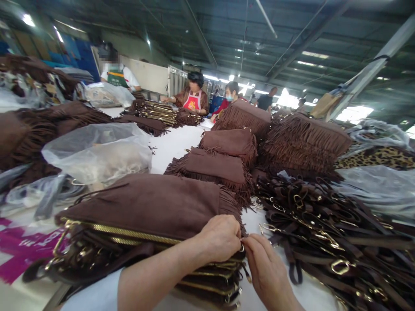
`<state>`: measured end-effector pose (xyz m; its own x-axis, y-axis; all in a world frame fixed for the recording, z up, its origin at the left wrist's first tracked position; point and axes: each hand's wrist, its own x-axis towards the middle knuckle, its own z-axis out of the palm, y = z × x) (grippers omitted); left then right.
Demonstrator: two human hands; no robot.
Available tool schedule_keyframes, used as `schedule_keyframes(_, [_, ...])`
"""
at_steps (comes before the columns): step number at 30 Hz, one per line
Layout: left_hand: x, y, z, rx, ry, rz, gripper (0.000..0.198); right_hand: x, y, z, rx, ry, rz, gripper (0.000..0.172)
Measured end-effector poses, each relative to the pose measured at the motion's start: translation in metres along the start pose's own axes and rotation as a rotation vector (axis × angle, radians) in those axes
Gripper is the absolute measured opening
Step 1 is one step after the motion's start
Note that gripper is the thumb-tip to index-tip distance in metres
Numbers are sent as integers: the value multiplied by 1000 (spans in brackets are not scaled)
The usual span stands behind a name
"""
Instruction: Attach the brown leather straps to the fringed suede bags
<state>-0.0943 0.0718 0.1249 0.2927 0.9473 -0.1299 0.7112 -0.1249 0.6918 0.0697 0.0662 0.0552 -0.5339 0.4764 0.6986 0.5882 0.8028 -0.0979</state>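
A stack of brown suede-like fringed bags with gold zippers lies in front of me, the top fringed bag (155, 203) flat with its zipper toward me. My left hand (222, 237) is closed at the right end of that bag's zipper, by its corner. Close against it, my right hand (266, 268) is closed in a pinch at the same corner, near a small metal ring. Whatever lies between the fingertips is too small and hidden to name. A dark strap with gold hardware (58, 250) rests at the stack's left end.
Right of my hands lies a heap of dark straps with gold clasps (337, 233). Ahead stand more fringed bags (210, 166) and a tall pile (304, 138). Clear plastic bags (100, 151) sit at the left. Several people work across the table (165, 147).
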Motion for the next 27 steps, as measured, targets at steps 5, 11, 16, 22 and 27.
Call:
schedule_keyframes(5, [-1,3,-2,12,-9,-1,25,-1,-3,7,-8,51,47,16])
schedule_keyframes(11, [-1,2,-2,24,-20,9,25,10,-12,6,0,108,110,14])
schedule_keyframes(16, [-1,2,-2,24,-32,6,23,8,-7,4,-3,155,211,12])
schedule_keyframes(22, [-2,1,-1,25,-27,12,22,-6,-13,-4,150,74,460,11])
schedule_keyframes(27, [-3,1,0,45,-11,48,21,0,-21,-9,480,-10,819,23])
